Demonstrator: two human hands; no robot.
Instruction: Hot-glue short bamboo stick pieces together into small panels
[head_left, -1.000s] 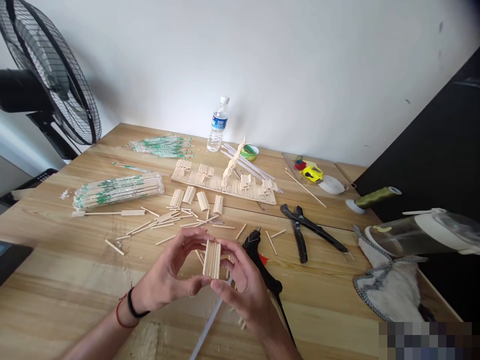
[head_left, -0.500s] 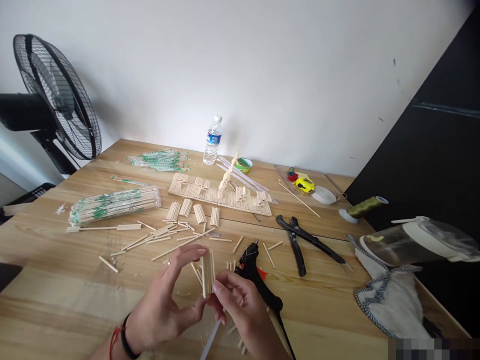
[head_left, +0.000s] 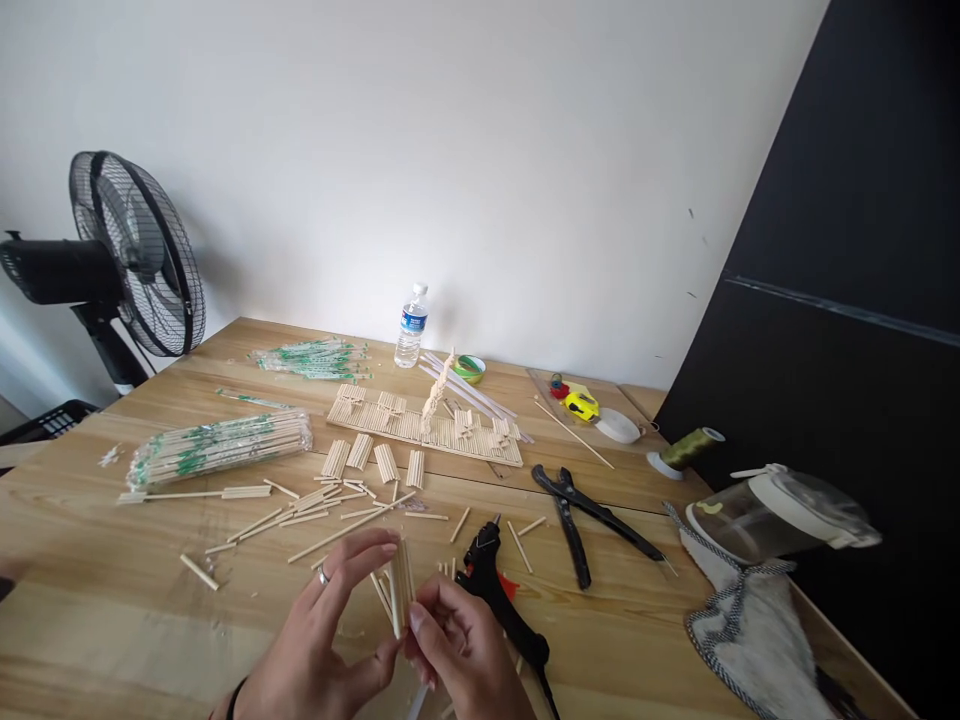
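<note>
The small panel of wooden sticks point(head_left: 402, 590) is pale and narrow, its straight, slim rods set side by side lengthwise. It stands nearly upright above the tabletop, turned so that its face shows only as a thin strip. The fingertips of the left hand point(head_left: 334, 620) meet its upper end, and the right hand point(head_left: 465, 640) pinches its lower right side. How the rods are joined cannot be made out.

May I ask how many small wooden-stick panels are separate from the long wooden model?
5: one pale wooden panel between left hand and right hand; four loose panels in a row before the model. Hands may hide others.
</note>
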